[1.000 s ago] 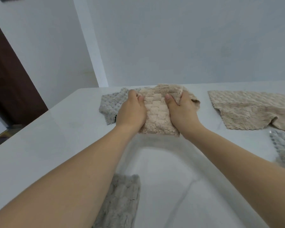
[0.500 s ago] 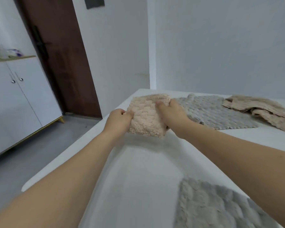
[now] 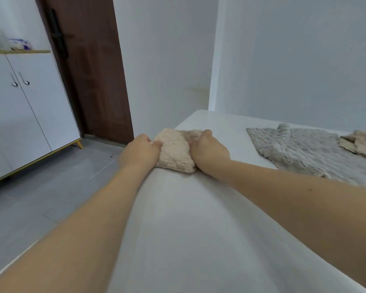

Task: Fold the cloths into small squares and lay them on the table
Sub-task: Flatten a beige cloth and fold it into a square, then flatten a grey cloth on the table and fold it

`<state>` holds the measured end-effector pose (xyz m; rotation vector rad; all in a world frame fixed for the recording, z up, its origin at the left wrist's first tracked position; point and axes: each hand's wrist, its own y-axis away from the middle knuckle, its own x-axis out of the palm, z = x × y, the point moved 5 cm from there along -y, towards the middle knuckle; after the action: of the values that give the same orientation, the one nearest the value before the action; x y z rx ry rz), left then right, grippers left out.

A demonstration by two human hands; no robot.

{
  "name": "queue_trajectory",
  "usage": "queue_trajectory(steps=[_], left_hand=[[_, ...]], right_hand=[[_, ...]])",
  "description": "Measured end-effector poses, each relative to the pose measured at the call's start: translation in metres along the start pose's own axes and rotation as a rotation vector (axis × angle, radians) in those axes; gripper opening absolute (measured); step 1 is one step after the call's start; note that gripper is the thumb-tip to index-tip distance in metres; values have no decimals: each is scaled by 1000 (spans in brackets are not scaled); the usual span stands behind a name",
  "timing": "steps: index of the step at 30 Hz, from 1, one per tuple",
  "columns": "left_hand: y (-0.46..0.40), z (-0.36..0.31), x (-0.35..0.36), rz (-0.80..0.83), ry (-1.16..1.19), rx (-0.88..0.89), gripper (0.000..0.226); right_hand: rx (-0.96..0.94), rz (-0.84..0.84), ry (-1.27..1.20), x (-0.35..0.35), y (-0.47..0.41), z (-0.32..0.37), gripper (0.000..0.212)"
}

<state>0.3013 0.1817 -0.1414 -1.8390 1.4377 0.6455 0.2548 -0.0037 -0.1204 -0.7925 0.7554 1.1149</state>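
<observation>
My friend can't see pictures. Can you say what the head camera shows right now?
Two bare hands, the left hand and right hand, hold a folded beige cloth near the left edge of a white table. A grey cloth lies spread to the right, with another beige cloth beyond it.

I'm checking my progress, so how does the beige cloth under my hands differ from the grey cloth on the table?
The beige cloth is folded into a small thick pad; the grey cloth lies spread open and rumpled. The left hand and right hand hold the beige one; nothing touches the grey. Both look fluffy and rest on the white table.
</observation>
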Motion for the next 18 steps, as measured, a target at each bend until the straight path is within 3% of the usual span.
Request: queue_trajectory(steps=[3, 7, 12, 14, 15, 18], left_hand=[[2, -2, 1, -19, -48, 31, 34], [3, 0, 2, -33, -82, 48, 38], [10, -4, -3, -15, -140, -52, 57], [25, -10, -15, -136, -233, -121, 64], [35, -18, -21, -218, -315, -112, 65], [69, -64, -22, -356, -552, 194, 54]], right_hand=[[13, -29, 46, 2, -1, -2, 31], [32, 153, 33, -3, -10, -3, 25], [196, 220, -353, -27, -3, -13, 29], [185, 178, -291, -54, 13, -27, 27], [149, 151, -232, -69, 23, -35, 36], [35, 67, -110, -118, 54, -64, 47]])
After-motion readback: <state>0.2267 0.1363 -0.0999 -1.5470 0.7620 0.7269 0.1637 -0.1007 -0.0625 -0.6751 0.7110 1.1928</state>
